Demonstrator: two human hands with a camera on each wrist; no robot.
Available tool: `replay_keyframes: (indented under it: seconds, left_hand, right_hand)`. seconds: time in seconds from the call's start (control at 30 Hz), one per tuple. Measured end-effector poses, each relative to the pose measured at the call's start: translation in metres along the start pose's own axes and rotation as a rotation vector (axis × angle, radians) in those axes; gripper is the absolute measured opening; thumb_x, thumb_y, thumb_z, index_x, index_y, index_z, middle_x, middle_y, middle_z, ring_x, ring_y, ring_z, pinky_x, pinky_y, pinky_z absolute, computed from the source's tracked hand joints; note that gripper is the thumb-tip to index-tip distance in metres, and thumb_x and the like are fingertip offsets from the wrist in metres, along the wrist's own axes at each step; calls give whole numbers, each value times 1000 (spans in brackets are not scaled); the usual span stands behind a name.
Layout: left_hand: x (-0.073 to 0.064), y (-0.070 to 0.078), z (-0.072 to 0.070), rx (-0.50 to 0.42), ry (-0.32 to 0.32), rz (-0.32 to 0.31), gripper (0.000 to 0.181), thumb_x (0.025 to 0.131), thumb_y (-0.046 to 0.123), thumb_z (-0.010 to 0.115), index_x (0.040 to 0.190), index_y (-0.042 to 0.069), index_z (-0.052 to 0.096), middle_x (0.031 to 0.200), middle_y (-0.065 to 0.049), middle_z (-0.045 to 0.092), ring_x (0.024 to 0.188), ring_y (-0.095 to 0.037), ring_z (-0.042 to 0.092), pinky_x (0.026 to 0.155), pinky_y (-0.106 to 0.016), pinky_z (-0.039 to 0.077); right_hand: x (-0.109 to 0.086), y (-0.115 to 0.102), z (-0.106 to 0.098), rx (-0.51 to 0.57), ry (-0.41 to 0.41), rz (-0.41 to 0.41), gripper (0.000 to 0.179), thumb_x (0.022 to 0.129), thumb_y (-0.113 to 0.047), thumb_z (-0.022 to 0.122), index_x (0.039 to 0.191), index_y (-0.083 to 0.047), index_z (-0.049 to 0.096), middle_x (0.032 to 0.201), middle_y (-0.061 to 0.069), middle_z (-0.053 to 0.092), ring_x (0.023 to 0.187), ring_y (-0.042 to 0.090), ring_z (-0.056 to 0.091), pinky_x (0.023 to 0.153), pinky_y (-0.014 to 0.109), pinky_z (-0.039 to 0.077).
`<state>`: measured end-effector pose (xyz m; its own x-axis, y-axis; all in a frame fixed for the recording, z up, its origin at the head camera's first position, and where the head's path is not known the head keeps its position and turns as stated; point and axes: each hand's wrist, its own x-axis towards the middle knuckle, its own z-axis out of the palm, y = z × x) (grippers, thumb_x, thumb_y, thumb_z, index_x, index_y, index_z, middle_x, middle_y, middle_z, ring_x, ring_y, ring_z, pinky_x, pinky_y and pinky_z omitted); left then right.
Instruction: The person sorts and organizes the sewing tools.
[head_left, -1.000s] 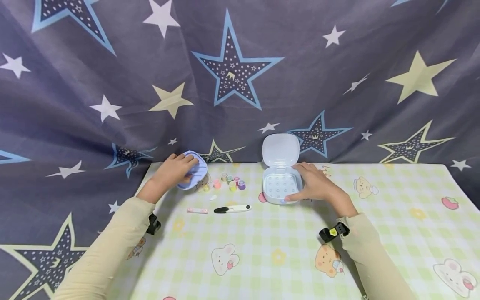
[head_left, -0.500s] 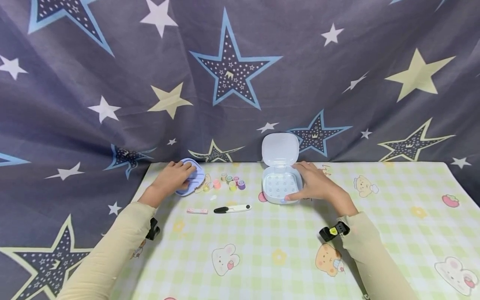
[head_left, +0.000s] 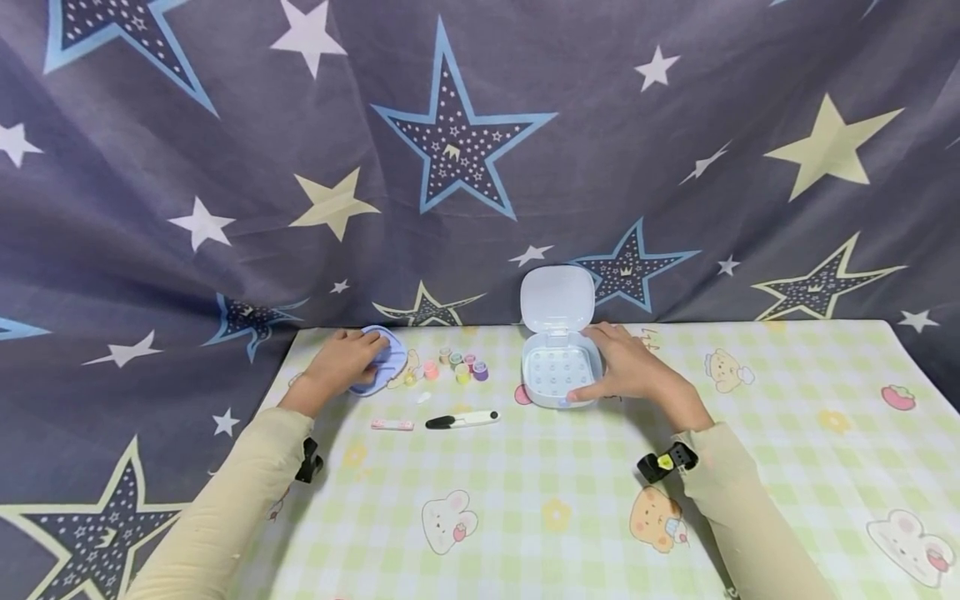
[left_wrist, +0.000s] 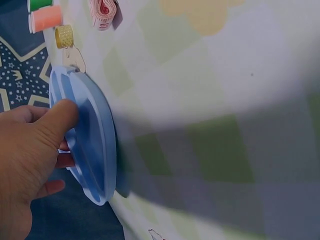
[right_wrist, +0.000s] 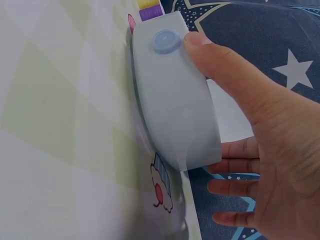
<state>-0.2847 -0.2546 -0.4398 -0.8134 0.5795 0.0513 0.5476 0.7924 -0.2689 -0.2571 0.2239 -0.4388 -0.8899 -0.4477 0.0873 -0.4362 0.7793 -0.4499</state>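
Note:
At the table's back left, my left hand [head_left: 339,364] holds a blue divided tray [head_left: 390,360], thumb on its upper face. In the left wrist view the tray [left_wrist: 100,135] lies close over the checked cloth, its far part behind the hand. My right hand [head_left: 628,367] grips the right side of a pale blue sewing box [head_left: 536,392]. Its lid [head_left: 557,298] stands up, and rows of small pegs line the floor inside. The right wrist view has the thumb beside the round latch button [right_wrist: 166,41], with the other fingers behind the box.
Several thread spools [head_left: 462,374] stand between tray and box, with a gold thimble [left_wrist: 64,37] beside them. In front lie a small white piece [head_left: 423,397], a rolled tape measure [head_left: 392,425] and white thread snips [head_left: 462,420] with a black cover. A star-patterned curtain [head_left: 480,250] hangs behind.
My left hand has brought the blue tray down and slightly left, flatter to the cloth. The right hand keeps its hold on the box.

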Motion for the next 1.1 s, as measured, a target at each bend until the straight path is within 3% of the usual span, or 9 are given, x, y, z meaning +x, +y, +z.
replay_keyframes:
  seconds: [0.3,0.53,0.73,1.1]
  left_hand:
    - [1,1,5,-33,-67,-37,42,89,19,74,128,7,60,126,-14,64,112,-37,64,92,-56,49]
    - [1,0,5,-23,-46,-41,41,89,19,74,127,7,61,123,-14,66,107,-37,65,88,-54,49]
    - [1,2,4,-32,-67,-49,42,90,19,74,128,8,61,125,-14,66,108,-37,66,90,-56,49]
    - [1,2,1,-138,-142,-126,40,94,18,71,131,7,64,134,-21,63,118,-41,63,99,-65,46]
  right_hand:
    - [-1,4,1,7,-1,3,111,64,-59,90,145,3,48,142,23,54,131,41,48,108,64,40]
    - [-1,4,0,15,3,-3,111,64,-59,90,146,4,47,141,24,54,130,41,48,109,62,40]
    - [-1,4,-1,11,0,-4,112,64,-59,90,145,4,48,141,24,54,131,41,48,109,63,40]
    - [1,3,1,-9,-7,9,111,63,-60,90,146,0,48,144,20,53,131,39,48,108,63,39]
